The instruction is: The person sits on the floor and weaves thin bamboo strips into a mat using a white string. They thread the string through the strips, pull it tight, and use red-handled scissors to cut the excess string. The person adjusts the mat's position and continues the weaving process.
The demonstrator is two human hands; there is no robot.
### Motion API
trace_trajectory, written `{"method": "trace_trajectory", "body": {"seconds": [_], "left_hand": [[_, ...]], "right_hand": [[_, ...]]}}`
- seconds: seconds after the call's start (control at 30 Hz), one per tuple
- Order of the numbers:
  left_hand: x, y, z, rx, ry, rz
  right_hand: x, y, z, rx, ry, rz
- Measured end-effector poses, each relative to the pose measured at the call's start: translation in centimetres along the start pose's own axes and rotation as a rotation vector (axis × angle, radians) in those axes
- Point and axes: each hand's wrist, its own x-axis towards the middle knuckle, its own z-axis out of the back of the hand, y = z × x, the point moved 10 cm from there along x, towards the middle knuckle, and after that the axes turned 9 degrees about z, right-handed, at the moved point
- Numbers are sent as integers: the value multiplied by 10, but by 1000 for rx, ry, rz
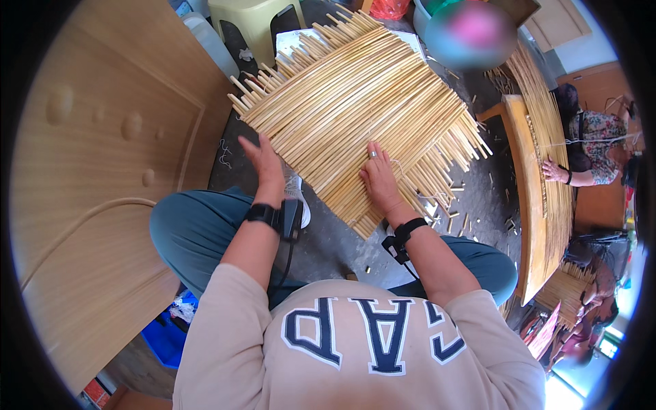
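Observation:
A mat of pale wooden sticks (355,96), laid side by side with uneven protruding ends, rests on a white support in front of me; loose white string shows near its right part. My left hand (266,160) is beside the mat's near left corner, fingers and thumb spread apart, holding nothing that I can see. My right hand (379,181) lies on the lower right part of the mat, fingers extended over the sticks, a ring on one finger. Both wrists carry black straps with devices.
A wooden panel (109,239) stands close on my left, a plastic stool (249,17) behind the mat. A co-worker (601,147) works at a wooden bench (519,198) on the right, another person (591,311) farther down. Cut stick pieces (465,222) litter the floor; a blue bin (164,335) sits lower left.

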Motion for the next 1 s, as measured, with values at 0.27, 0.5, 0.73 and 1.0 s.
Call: {"method": "trace_trajectory", "body": {"seconds": [0.27, 0.5, 0.73, 1.0], "left_hand": [[-140, 87, -51, -405, 621, 699], [-139, 91, -49, -445, 581, 610], [-130, 103, -45, -425, 517, 565], [-128, 106, -47, -437, 527, 544]], "right_hand": [[6, -2, 14, 91, -1, -18], [9, -30, 27, 211, 26, -224], [10, -23, 18, 29, 23, -51], [14, -3, 13, -41, 0, 6]]}}
